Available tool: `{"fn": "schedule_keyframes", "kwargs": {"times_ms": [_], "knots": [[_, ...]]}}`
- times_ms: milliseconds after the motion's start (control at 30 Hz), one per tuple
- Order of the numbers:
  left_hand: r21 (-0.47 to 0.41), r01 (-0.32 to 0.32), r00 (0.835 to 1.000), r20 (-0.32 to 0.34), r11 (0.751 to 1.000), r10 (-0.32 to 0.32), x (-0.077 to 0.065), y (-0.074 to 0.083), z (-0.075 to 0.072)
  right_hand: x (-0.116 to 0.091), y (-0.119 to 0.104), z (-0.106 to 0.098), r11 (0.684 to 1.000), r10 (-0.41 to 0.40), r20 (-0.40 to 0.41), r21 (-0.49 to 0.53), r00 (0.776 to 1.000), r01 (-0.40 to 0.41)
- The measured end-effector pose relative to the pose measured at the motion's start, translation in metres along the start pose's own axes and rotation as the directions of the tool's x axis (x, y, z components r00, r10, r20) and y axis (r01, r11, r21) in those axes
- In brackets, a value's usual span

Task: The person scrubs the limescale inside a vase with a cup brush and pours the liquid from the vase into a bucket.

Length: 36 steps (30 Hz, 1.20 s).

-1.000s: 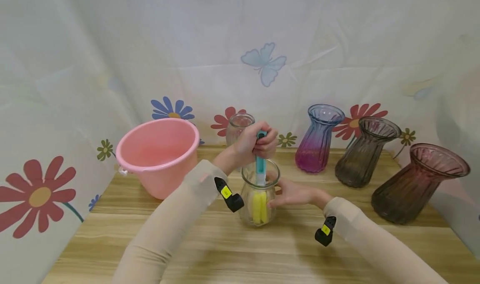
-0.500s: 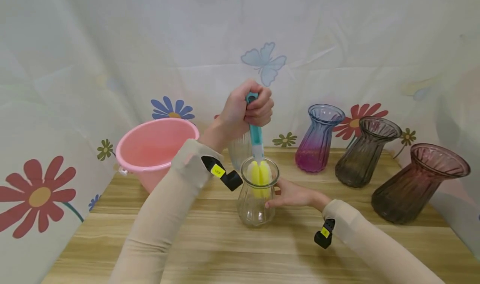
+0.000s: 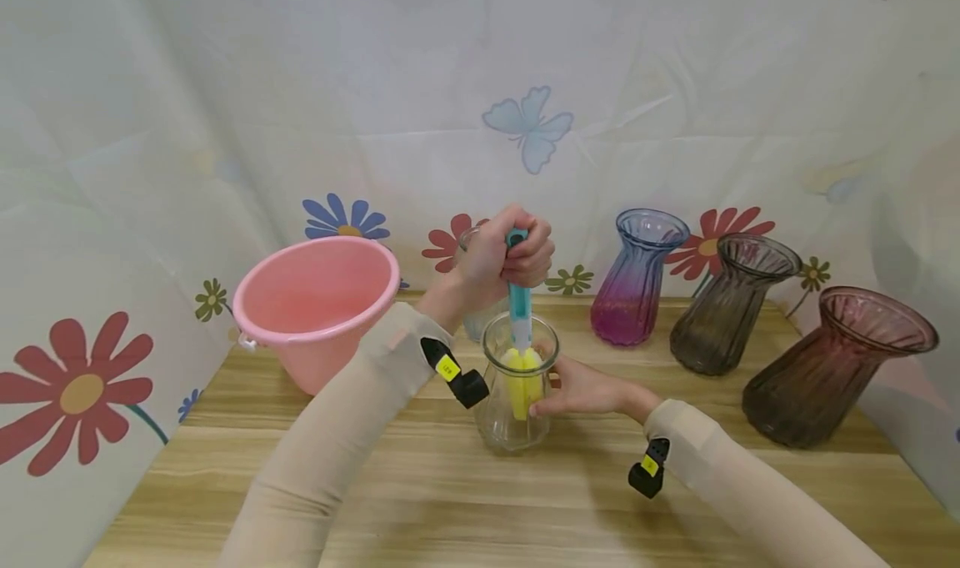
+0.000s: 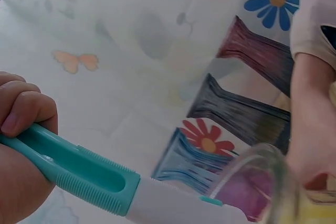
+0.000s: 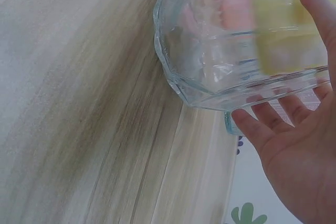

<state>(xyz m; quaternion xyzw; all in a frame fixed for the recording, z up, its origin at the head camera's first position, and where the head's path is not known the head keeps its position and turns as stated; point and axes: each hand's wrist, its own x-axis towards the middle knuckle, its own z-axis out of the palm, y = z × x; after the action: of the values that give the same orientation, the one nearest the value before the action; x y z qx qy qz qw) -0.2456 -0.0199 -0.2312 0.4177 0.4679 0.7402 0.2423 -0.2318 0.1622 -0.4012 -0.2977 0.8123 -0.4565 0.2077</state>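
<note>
My left hand (image 3: 510, 251) grips the teal handle of a sponge bottle brush (image 3: 520, 305), fingers wrapped round its upper end. The brush's yellow sponge head (image 3: 520, 389) is down inside a clear glass vase (image 3: 498, 430) that stands on the table. Its white neck passes through the vase's rim. From the right, my right hand (image 3: 585, 387) holds the vase, thumb on the near side and fingers behind. In the right wrist view the fingers (image 5: 257, 129) lie along the ribbed glass, and the sponge shows blurred through the wall. The left wrist view shows the brush handle (image 4: 89, 171) close up.
A pink bucket (image 3: 315, 334) stands at the left. Another clear vase (image 3: 474, 322) is behind my left hand, mostly hidden. Along the right stand a blue-purple vase (image 3: 633, 284), a grey vase (image 3: 723, 314) and a reddish-brown vase (image 3: 817, 376). A flowered cloth (image 3: 420, 134) hangs behind the wooden table (image 3: 450, 510).
My left hand rose, pulling the sponge up toward the vase's mouth, then came partway down again, with the sponge deeper in the glass. The right hand keeps holding the vase in place.
</note>
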Motion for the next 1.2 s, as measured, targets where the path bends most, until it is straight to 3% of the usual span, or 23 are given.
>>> {"fn": "schedule_keyframes", "kwargs": {"times_ms": [200,367,567,700,867,1000,1200], "knots": [[0.003,0.079,0.997,-0.02,0.997,-0.079,-0.008,-0.038,-0.009,0.0,-0.001,0.0,1.0,-0.009,0.004,0.003,1.0,0.009],[0.046,0.08,0.997,-0.022,0.996,-0.079,-0.009,-0.048,-0.012,0.001,-0.003,-0.002,1.0,-0.007,0.045,-0.012,0.999,0.008],[0.061,0.084,0.996,-0.016,0.995,-0.084,-0.008,-0.048,-0.013,-0.001,-0.01,-0.012,0.998,0.028,0.143,-0.053,0.989,-0.021],[0.045,0.087,0.996,-0.033,0.995,-0.085,-0.008,-0.047,-0.014,0.001,-0.011,-0.016,1.0,-0.012,0.148,-0.023,0.989,0.015],[0.022,0.096,0.995,-0.038,0.995,-0.095,-0.009,-0.044,-0.014,0.005,-0.006,-0.013,0.997,-0.073,0.109,0.028,0.991,0.071],[0.001,0.107,0.994,-0.039,0.994,-0.107,-0.008,-0.037,-0.012,0.005,-0.002,-0.008,0.995,-0.079,0.055,0.06,0.995,0.075],[-0.016,0.07,0.997,-0.04,0.997,-0.071,-0.003,-0.013,-0.007,0.003,0.001,-0.004,0.997,-0.069,0.019,0.048,0.997,0.068]]}}
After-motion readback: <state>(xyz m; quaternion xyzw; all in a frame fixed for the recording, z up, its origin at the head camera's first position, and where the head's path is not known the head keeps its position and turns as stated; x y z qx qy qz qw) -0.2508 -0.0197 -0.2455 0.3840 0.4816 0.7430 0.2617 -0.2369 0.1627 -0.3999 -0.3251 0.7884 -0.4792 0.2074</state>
